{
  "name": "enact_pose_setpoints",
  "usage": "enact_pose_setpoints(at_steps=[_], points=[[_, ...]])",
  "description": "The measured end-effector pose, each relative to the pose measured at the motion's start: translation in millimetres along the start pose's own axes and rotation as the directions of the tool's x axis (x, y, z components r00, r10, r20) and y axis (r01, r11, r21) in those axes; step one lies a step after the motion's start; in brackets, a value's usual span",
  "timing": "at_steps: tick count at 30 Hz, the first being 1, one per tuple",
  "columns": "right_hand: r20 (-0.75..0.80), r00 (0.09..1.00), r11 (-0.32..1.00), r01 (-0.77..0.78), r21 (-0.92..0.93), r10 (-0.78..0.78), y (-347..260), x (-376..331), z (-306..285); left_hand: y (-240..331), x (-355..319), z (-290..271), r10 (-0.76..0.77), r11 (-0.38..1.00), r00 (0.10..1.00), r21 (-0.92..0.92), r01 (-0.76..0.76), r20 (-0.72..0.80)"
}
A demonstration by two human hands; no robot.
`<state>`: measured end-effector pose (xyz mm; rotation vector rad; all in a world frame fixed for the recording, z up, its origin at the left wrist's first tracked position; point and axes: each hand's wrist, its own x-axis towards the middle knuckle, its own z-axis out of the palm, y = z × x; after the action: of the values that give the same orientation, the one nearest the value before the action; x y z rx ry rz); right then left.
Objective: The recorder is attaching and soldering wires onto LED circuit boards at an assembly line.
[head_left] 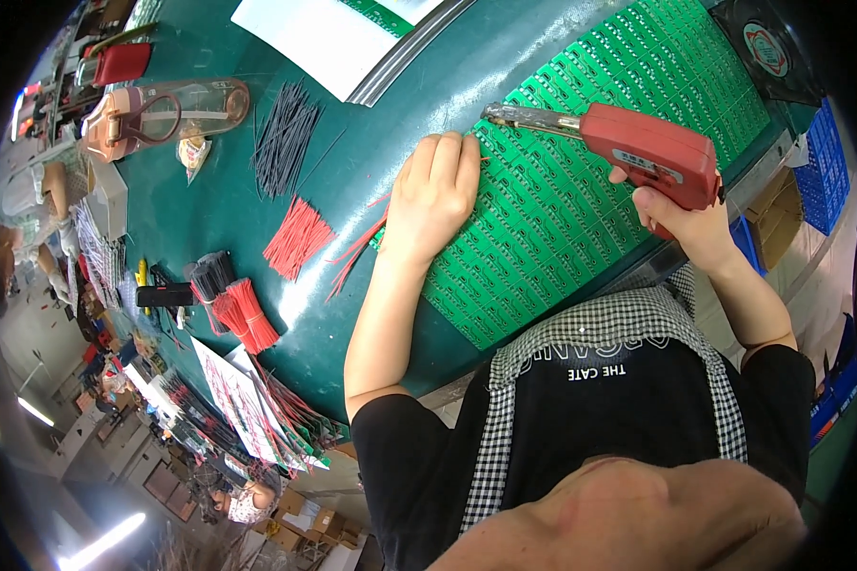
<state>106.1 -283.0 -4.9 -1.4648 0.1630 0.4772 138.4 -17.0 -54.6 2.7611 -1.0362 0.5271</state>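
Observation:
My right hand (686, 224) grips the handle of a red soldering gun (638, 147), its metal tip pointing left over a large panel of green circuit boards (562, 205). My left hand (435, 195) rests at the panel's upper left edge, its fingers curled together close to the gun's tip. Thin red wires (352, 252) stick out from under this hand on its left side. A speck of red shows at its fingertips too. What the fingertips do exactly is hidden behind the back of the hand.
On the green table lie a pile of red wires (297, 238), a pile of black wires (287, 140) and tied wire bundles (248, 314). A clear bottle (195, 109) lies farther left. White sheets (328, 43) are at the back, a black spool (767, 49) at far right. Other people work at left.

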Motion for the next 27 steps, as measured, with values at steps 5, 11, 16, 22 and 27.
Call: enact_pose_setpoints(at_steps=[5, 11, 16, 22, 27], points=[[0.011, 1.0, 1.0, -0.004, -0.031, 0.005, -1.5, 1.3, 4.6, 1.2, -0.3, -1.2, 0.002, 1.0, 1.0, 0.027, -0.002, 0.008], [0.007, 0.999, 0.997, -0.05, -0.066, 0.05, -1.5, 1.0, 5.5, 0.5, -0.3, -0.2, 0.03, 0.998, 1.0, 0.049, -0.03, -0.008], [-0.006, 0.999, 0.997, -0.046, -0.069, 0.046, 0.3, 0.1, 5.2, 2.6, 0.6, -1.8, 0.036, 0.996, 0.999, 0.082, -0.039, 0.039], [0.001, 0.999, 0.998, -0.054, -0.031, 0.054, -3.7, -0.3, 6.7, 2.5, 0.8, -2.7, 0.045, 0.995, 0.997, 0.09, -0.051, 0.06], [-0.011, 1.0, 1.0, -0.015, -0.014, 0.014, -2.7, -0.9, 0.1, 2.6, 0.9, -3.2, 0.047, 0.994, 0.997, 0.1, -0.053, 0.065]])
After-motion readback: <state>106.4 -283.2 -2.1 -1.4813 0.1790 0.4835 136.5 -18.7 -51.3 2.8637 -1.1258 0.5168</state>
